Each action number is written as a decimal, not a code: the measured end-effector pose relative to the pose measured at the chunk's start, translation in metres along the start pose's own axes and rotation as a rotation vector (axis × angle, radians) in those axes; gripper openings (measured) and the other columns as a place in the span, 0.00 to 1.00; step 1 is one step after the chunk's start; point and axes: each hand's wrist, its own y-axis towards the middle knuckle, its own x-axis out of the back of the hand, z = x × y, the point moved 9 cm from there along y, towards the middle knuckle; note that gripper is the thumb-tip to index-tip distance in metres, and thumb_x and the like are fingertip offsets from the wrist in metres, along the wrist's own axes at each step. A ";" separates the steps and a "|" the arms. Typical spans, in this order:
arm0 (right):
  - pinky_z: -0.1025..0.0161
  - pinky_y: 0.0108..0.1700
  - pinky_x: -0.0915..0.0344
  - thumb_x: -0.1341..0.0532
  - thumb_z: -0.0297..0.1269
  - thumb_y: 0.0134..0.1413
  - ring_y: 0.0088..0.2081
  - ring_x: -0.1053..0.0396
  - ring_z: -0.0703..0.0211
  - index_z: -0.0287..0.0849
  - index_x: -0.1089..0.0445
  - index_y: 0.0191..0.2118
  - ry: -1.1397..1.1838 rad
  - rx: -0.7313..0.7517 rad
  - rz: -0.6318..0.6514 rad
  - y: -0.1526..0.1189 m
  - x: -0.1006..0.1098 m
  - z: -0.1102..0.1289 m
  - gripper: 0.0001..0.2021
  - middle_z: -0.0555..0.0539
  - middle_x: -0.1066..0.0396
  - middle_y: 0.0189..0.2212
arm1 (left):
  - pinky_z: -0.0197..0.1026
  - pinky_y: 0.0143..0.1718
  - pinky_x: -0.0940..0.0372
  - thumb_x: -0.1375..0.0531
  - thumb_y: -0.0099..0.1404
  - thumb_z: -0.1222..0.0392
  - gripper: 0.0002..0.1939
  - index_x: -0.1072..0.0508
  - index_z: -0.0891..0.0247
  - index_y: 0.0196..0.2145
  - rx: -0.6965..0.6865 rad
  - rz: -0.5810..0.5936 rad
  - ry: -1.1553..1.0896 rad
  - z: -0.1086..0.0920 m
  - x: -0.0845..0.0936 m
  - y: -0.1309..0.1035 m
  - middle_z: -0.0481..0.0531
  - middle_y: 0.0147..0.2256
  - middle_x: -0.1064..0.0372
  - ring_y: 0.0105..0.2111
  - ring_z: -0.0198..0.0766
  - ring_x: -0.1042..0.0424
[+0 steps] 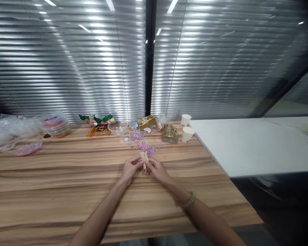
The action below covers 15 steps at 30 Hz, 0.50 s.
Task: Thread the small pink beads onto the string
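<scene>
Item: no readable writing on the snack packets [99,120]. We are pinching a small tan piece [144,158] between left hand [130,168] and right hand [155,168], fingers closed on it.

Both hands meet mid-tabletop [66,191], wood grain. Left hand [129,169] and right hand [156,169] pinch one small pale, tan item [144,158] between fingertips; can't tell what it is. Beaded bracelet [188,200] on right wrist. Just beyond the hands: scattered pile of pink/purple bits [146,148]. Further back: clear bowl [117,127], small jar [134,127], gold foil wrappers [169,133], two paper cups [187,128]. Far left: stacked clear containers [54,123], crumpled plastic [10,130]. White table [254,147] abuts on the right.
</scene>
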 end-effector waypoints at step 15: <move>0.68 0.21 0.51 0.49 0.59 0.51 0.17 0.48 0.68 0.41 0.39 0.22 -0.184 0.022 0.014 -0.007 -0.006 0.011 0.24 0.55 0.45 0.14 | 0.36 0.25 0.39 0.30 0.38 0.56 0.15 0.22 0.66 0.26 -0.065 -0.119 0.075 -0.008 0.009 -0.001 0.56 0.27 0.24 0.25 0.39 0.29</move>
